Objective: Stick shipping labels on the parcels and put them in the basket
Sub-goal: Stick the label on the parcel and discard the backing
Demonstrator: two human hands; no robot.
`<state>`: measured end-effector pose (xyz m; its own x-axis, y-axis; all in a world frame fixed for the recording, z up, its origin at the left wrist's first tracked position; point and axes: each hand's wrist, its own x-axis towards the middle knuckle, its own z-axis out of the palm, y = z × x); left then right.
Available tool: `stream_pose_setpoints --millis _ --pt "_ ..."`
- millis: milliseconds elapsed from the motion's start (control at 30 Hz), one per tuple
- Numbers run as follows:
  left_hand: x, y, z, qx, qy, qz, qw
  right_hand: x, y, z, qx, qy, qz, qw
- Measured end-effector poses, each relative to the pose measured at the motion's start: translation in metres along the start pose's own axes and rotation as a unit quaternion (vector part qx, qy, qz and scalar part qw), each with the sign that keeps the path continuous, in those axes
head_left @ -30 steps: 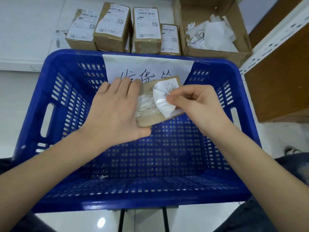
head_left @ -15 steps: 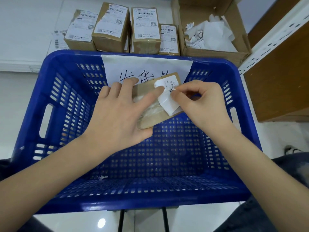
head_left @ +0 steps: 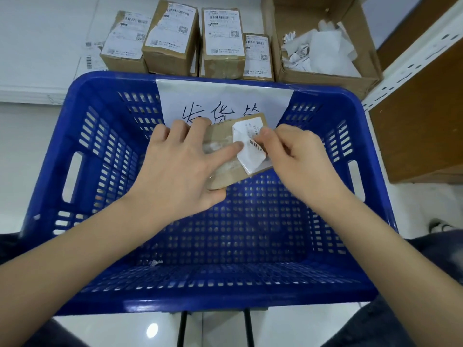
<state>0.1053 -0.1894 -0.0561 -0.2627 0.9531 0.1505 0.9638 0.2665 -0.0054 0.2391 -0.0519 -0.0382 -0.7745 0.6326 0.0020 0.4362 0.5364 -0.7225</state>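
Squarely parcel (head_left: 233,156) between both hands.

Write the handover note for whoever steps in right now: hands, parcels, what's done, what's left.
Left hand: holds the small parcel over the blue basket, thumb across its face.
Right hand: pinches the crumpled shipping label on that parcel; label not flat.
Done: four labelled parcels stand behind the basket, not yet in it.
Left: smooth this label down, drop the parcel in, then load the other four.
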Motion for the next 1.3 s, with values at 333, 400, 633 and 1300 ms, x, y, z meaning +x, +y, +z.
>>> stream_pose_setpoints --millis 333,400,633,1300 --pt "-0.001 -0.002 -0.003 0.013 0.007 0.026 1.0 0.004 0.001 -0.012 0.18 -0.065 0.14 0.971" --pt "-0.001 -0.002 -0.003 0.016 0.009 0.03 0.999 0.003 0.0 -0.009 0.174 -0.068 0.132 0.974" --pt "0.0 -0.003 -0.004 0.006 0.031 0.034 0.999 0.0 -0.001 -0.001 0.163 -0.056 0.122 0.978" --pt "0.004 -0.001 0.0 0.0 0.049 0.027 0.998 -0.003 -0.007 0.003 0.032 -0.05 -0.002 0.998"
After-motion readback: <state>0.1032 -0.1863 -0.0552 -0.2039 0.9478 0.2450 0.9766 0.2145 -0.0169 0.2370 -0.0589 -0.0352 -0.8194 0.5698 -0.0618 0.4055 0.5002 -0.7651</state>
